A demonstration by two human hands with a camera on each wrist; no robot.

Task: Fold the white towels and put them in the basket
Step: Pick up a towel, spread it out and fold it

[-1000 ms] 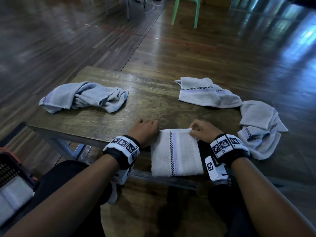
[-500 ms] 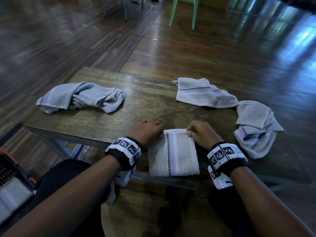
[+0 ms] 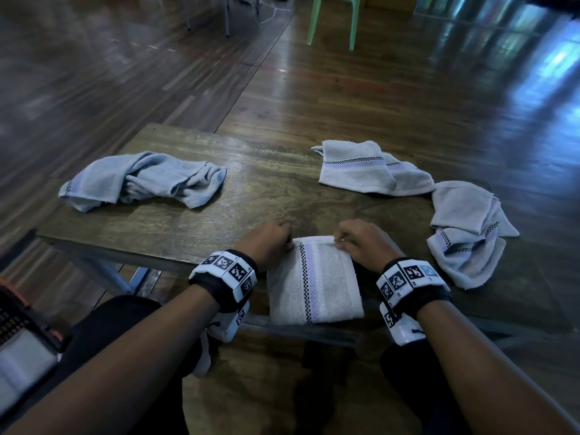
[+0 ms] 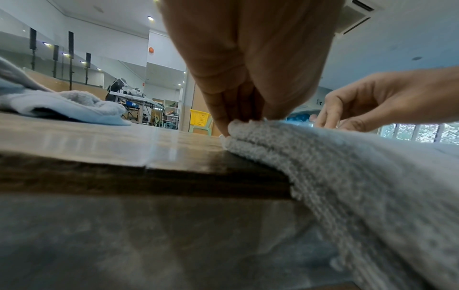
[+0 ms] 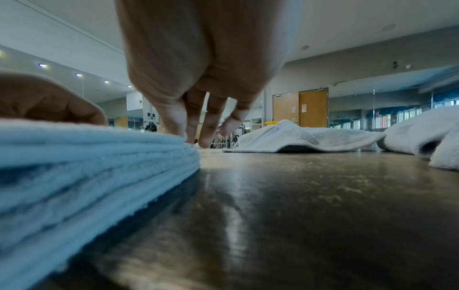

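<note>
Your left hand [image 3: 270, 243] and right hand [image 3: 361, 243] each pinch a far corner of the folded towel [image 3: 314, 284]. It runs from your fingertips back toward you, near end overhanging the table [image 3: 175, 224] edge. Basket [image 3: 18, 334] sits low, nearer your left hand.

towels [image 3: 314, 284]: nubby terry cloth (matt) | table [image 3: 175, 224]: worn wood, faint sheen | floor [image 3: 376, 98]: glossy wood

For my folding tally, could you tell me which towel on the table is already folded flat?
The folded towel between both hands at the near table edge; the other three lie crumpled.
</note>
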